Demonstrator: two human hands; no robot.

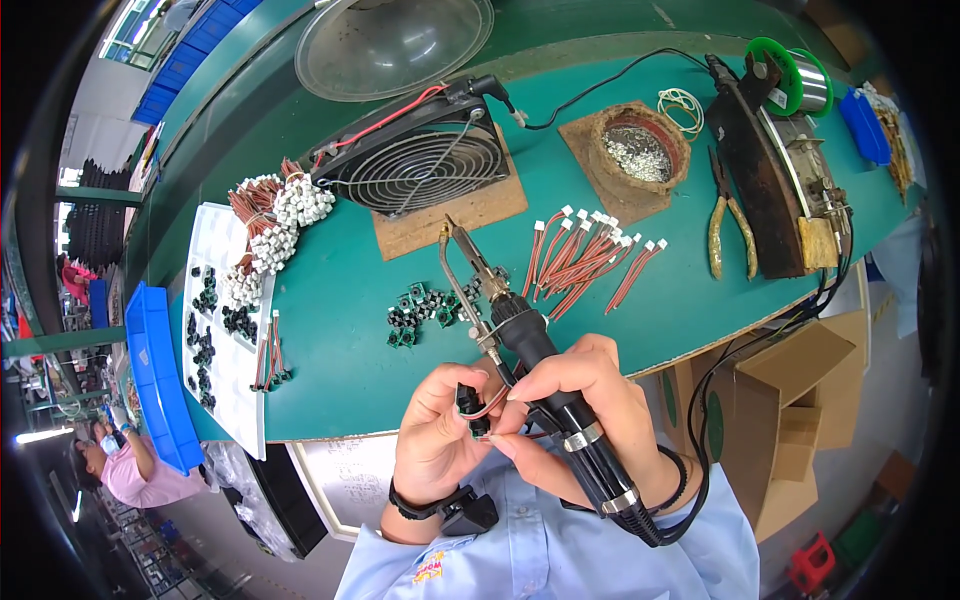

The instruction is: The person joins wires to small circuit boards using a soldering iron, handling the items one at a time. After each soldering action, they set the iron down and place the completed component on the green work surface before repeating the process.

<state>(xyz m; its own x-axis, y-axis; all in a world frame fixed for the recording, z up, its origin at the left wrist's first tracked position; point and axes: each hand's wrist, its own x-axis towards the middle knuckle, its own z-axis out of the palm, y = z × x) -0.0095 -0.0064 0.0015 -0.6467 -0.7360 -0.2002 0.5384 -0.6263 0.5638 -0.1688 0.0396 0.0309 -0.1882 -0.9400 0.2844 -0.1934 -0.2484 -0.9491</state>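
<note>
My left hand (430,440) is closed, pinching a small black component (468,402) between thumb and fingers. My right hand (605,405) grips a black soldering iron (525,335) with a metal solder-feed tube along it; its tip points away toward the fan. A thin red-and-white wire (492,403) runs from the component to the fingertips of my right hand, which appear to pinch it. Beyond my hands lies a cluster of small black-and-green components (425,312). To its right are several red wires with white connectors (575,260).
A black fan (420,165) stands on a wooden board. Behind my right hand are a round pot of metal bits (640,150), pliers (730,215), a soldering stand (765,180) and a solder spool (805,82). At left sit a white tray (225,370) and a blue bin (160,380). The iron's cable trails right.
</note>
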